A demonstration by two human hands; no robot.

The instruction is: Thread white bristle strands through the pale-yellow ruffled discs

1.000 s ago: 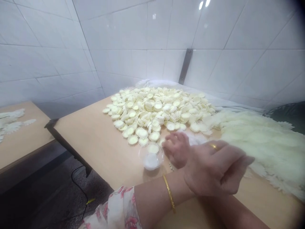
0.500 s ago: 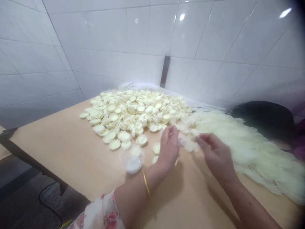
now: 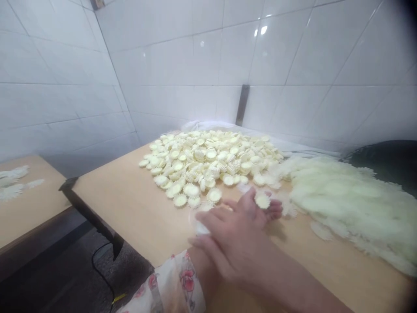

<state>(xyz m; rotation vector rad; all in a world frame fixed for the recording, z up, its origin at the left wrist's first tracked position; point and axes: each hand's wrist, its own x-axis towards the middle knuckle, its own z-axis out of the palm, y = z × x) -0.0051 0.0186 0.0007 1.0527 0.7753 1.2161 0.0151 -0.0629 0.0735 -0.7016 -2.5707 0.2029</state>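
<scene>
My left hand (image 3: 257,211) lies palm up on the tan table (image 3: 130,204), fingers curled round a small cream frilled disc (image 3: 262,200). My right hand (image 3: 228,243) crosses over my left wrist with its fingers stretched out to the left. Its fingertips are at a small clear cup (image 3: 196,226), which is mostly hidden and blurred. A big heap of the same frilled discs (image 3: 208,161) lies just beyond both hands. To the right spreads a pile of pale feathery flat pieces (image 3: 345,200).
White tiled walls close in the back and left of the table. A second tan table (image 3: 29,204) with a few feathery pieces stands at the left, across a dark floor gap with a cable (image 3: 97,256). A dark tub (image 3: 387,161) sits at the far right.
The hands were apart, pinching a feathery piece between them. Now the left holds a finished frilled disc, and the right has swung across over the left wrist towards the cup.
</scene>
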